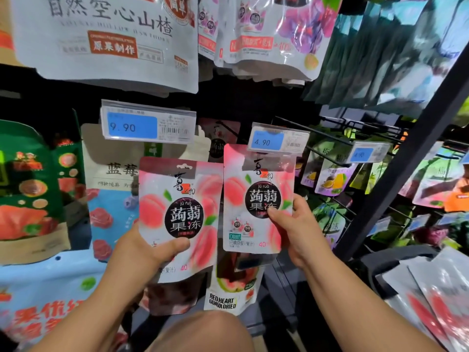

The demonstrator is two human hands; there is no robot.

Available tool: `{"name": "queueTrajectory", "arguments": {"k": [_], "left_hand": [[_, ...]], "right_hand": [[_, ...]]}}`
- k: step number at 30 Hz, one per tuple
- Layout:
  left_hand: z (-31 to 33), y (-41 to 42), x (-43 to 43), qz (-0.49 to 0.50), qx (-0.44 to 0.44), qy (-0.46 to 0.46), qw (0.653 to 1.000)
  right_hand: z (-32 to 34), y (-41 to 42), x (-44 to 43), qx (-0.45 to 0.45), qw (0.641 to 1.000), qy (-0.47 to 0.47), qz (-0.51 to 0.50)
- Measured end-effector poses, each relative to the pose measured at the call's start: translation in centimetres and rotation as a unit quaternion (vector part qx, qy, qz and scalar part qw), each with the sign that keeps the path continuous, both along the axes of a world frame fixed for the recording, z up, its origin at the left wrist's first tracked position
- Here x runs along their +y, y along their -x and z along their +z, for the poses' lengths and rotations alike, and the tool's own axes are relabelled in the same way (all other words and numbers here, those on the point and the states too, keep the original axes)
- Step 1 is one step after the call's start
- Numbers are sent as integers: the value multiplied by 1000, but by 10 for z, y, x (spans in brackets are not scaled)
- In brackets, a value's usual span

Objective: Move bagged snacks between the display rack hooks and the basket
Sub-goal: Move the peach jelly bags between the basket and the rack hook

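I hold two pink peach-jelly bags in front of the display rack. My left hand (pixel 149 247) grips the lower edge of the left bag (pixel 177 212), thumb across its front. My right hand (pixel 295 229) pinches the right bag (pixel 256 199) at its right side, thumb on the black label. The top of the right bag sits just under the 4.90 price tag (pixel 278 139) at the tip of a hook; whether it hangs on the hook I cannot tell. The basket (pixel 396 262) stands at the lower right with several silver and red bags (pixel 436 298) in it.
Hanging bags crowd the rack: a white hawthorn bag (pixel 109 39) above, a blueberry bag (pixel 111 189) and a green bag (pixel 28 189) at left, a guava bag (pixel 228 295) below. A 9.90 tag (pixel 148 123) juts out. A dark rack post (pixel 406 161) slants at right. My knee (pixel 203 331) is at the bottom.
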State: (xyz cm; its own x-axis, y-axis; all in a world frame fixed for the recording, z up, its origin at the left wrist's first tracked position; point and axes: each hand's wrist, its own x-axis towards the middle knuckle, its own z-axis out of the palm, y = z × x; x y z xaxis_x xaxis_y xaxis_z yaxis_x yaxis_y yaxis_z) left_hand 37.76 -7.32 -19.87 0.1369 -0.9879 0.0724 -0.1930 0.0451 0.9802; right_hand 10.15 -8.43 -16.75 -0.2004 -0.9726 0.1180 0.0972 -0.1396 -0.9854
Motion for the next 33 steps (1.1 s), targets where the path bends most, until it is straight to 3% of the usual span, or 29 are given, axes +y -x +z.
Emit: {"name": "queueTrajectory", "arguments": {"k": [9, 15, 21, 24, 28, 33], "left_hand": [[-1, -2, 4, -31, 65, 7, 997], [9, 3, 7, -23, 2, 37, 999], [20, 25, -4, -81, 1, 59, 995], [17, 36, -14, -97, -10, 49, 994], [19, 56, -19, -127, -15, 45, 991], [23, 73, -27, -179, -13, 32, 983]], "right_hand": [[-2, -3, -22, 33, 999, -28, -1], [-3, 1, -28, 190, 980, -54, -27], [0, -12, -11, 252, 958, 51, -128], [2, -22, -3, 253, 964, 60, -59], [-1, -25, -1, 178, 982, 2, 66], [-9, -17, -2, 142, 989, 9, 44]]}}
